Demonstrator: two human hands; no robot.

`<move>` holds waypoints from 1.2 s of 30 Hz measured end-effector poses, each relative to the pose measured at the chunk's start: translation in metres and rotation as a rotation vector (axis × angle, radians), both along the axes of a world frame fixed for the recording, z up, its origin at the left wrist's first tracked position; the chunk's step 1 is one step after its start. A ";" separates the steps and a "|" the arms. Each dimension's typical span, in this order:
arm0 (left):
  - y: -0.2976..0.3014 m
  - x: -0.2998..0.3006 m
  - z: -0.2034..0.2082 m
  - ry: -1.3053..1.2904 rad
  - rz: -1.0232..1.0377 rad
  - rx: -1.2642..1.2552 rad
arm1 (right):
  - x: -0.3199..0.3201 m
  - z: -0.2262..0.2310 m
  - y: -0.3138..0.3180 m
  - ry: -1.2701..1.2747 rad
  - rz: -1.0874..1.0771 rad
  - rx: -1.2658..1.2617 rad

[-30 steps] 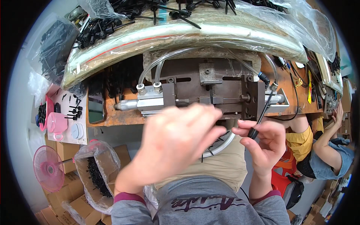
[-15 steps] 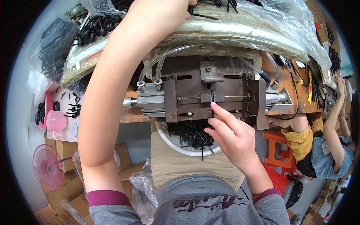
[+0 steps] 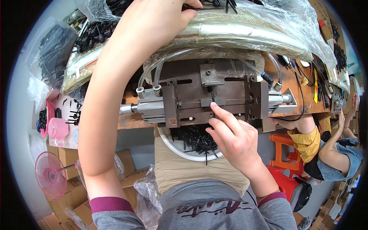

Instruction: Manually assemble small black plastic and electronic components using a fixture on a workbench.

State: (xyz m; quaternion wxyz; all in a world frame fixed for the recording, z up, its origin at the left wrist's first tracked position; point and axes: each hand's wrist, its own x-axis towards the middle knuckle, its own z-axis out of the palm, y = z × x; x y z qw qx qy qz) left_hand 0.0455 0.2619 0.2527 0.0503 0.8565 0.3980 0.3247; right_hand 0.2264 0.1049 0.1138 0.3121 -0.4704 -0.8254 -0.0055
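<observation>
My right hand is at the middle of a dark metal fixture. Its index fingertip presses on a thin black stick-like part lying across a small grey block. The thumb and middle finger are closed around the part's near end, which they mostly hide. My left arm stretches far forward, and the left hand is over black parts at the top edge. Its thumb and a finger close on another thin black part; the remaining fingers are cut off or hidden.
A white basket of black parts sits on my lap, under the fixture. Clear air hoses arch behind it, before a plastic-wrapped roll. At left are a pink mug and fan. Another person works at right.
My left hand has shifted slightly left, and the thin part by its fingers has moved up. The fixture appears a little further left. My right index finger stays on the block.
</observation>
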 end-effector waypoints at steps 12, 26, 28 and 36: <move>-0.075 -0.002 -0.041 -0.277 -0.181 0.235 | 0.007 0.004 -0.005 0.372 0.079 -0.144; -0.174 0.021 -0.124 -1.032 -0.088 -0.469 | 0.003 0.018 -0.026 1.260 0.098 -0.328; -0.175 0.019 -0.127 -0.978 -0.100 -0.408 | 0.000 0.015 -0.027 1.426 0.144 -0.428; -0.183 0.014 -0.133 -0.975 -0.101 -0.401 | 0.007 0.022 -0.032 1.289 -0.044 -0.699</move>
